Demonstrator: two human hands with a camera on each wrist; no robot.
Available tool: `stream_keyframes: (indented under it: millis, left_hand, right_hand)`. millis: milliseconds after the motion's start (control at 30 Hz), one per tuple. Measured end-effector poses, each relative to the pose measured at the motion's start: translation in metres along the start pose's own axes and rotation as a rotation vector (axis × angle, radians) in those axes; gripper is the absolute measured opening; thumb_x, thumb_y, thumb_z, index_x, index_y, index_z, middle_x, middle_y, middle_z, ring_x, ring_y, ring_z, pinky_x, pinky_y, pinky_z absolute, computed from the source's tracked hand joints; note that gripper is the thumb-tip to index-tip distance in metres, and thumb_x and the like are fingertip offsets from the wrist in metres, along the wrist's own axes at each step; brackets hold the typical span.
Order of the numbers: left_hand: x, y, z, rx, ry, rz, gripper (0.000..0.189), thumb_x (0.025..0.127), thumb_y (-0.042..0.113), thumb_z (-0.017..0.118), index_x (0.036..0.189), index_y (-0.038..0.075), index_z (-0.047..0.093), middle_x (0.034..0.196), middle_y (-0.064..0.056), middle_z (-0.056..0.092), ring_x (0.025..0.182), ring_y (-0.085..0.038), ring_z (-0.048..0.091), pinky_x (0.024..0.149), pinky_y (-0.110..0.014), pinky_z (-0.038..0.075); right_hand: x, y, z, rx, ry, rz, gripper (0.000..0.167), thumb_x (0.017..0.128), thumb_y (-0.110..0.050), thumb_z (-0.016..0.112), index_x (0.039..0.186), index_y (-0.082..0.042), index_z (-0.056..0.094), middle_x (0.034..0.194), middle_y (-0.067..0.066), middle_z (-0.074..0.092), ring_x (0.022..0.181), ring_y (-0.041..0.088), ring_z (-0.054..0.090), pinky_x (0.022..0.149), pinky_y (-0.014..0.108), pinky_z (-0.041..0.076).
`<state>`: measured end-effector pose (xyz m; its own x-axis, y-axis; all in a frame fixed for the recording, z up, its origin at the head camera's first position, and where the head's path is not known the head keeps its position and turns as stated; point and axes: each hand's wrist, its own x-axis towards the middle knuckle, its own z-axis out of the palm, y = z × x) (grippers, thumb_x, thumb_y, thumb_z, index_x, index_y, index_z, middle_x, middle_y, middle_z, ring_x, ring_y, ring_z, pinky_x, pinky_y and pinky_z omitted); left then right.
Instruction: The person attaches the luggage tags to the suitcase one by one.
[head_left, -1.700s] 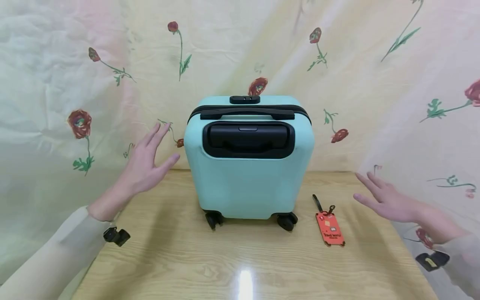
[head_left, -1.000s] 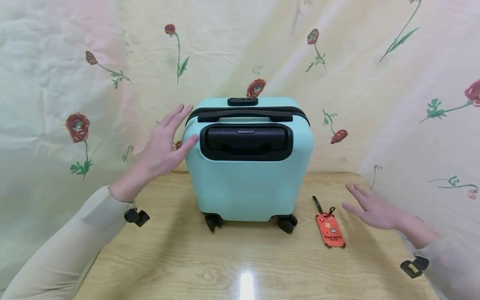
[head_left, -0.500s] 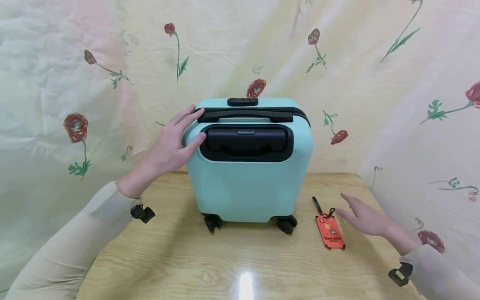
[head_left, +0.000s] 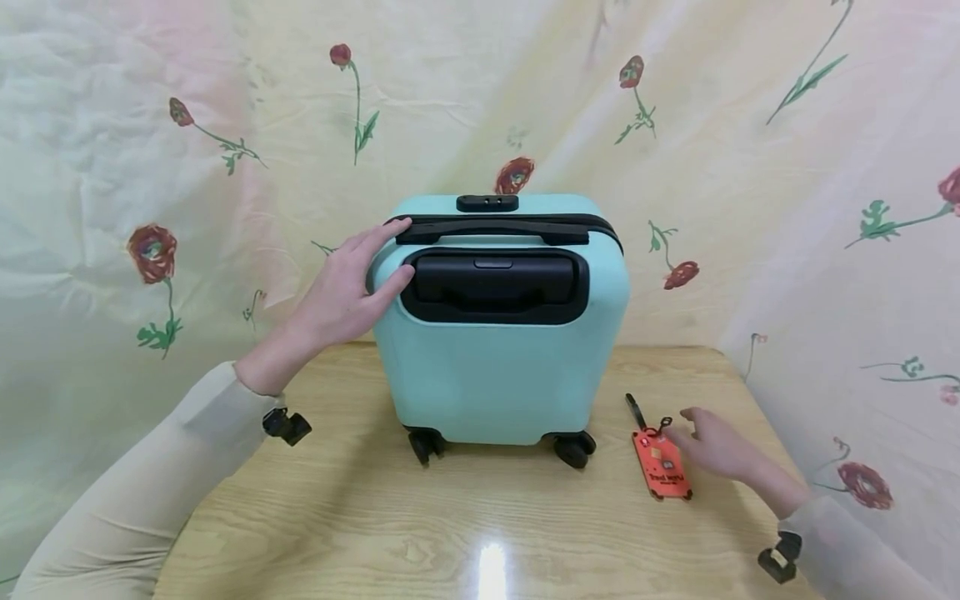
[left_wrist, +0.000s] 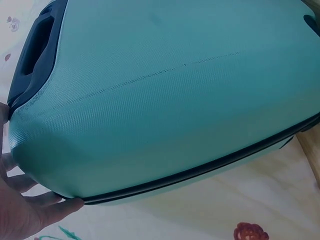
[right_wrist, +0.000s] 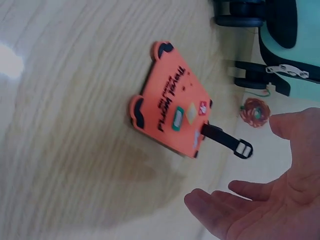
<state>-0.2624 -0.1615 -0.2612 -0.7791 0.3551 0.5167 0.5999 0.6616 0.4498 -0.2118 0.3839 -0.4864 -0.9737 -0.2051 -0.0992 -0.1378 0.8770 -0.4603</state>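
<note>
A mint-green suitcase stands upright on its wheels, its black trolley handle folded into the recess. My left hand rests on its upper left corner, thumb at the recess's edge and fingers spread over the side and top seam. In the left wrist view, fingertips touch the black zip seam. To the right of the suitcase lies a red luggage tag marked "Travel World", with a black buckled strap. My right hand hovers beside the tag's strap end, thumb and fingers apart, holding nothing.
Everything stands on a light wooden table. Behind it hangs a pale cloth printed with red flowers. A black combination lock and a black carry handle sit on the suitcase's top. Small black devices are strapped to both wrists.
My left hand has moved right and come to rest on the suitcase's corner. My right hand has moved left and down, close to the luggage tag. Suitcase and tag have stayed put.
</note>
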Motion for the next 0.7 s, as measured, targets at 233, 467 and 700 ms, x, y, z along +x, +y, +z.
stream_keyframes:
  millis: [233, 467, 700]
  left_hand:
    - [-0.001, 0.0, 0.002, -0.002, -0.007, -0.008, 0.061, 0.107, 0.035, 0.062, 0.164, 0.025, 0.043, 0.168, -0.011, 0.045, 0.154, -0.038, 0.043, 0.123, -0.063, 0.039]
    - [-0.002, -0.001, 0.004, 0.001, -0.002, -0.009, 0.061, 0.107, 0.035, 0.063, 0.164, 0.026, 0.042, 0.168, -0.01, 0.045, 0.153, -0.038, 0.044, 0.12, -0.063, 0.042]
    - [-0.003, -0.003, 0.004, 0.01, 0.012, 0.005, 0.061, 0.106, 0.034, 0.063, 0.163, 0.026, 0.043, 0.167, -0.01, 0.046, 0.153, -0.038, 0.045, 0.12, -0.063, 0.043]
  right_hand:
    - [0.003, -0.001, 0.02, 0.026, 0.036, 0.057, 0.072, 0.106, -0.036, 0.065, 0.135, 0.028, 0.048, 0.127, 0.048, 0.06, 0.096, 0.04, 0.077, 0.075, 0.047, 0.063]
    - [0.006, 0.002, 0.047, 0.061, 0.128, 0.06, 0.047, 0.096, -0.038, 0.078, 0.102, 0.007, 0.067, 0.063, 0.008, 0.058, 0.05, 0.012, 0.048, 0.051, 0.028, 0.038]
    - [0.013, 0.001, 0.064, -0.007, 0.274, 0.09, 0.054, 0.084, -0.044, 0.087, 0.098, 0.006, 0.069, 0.077, 0.011, 0.059, 0.068, 0.021, 0.048, 0.059, 0.03, 0.037]
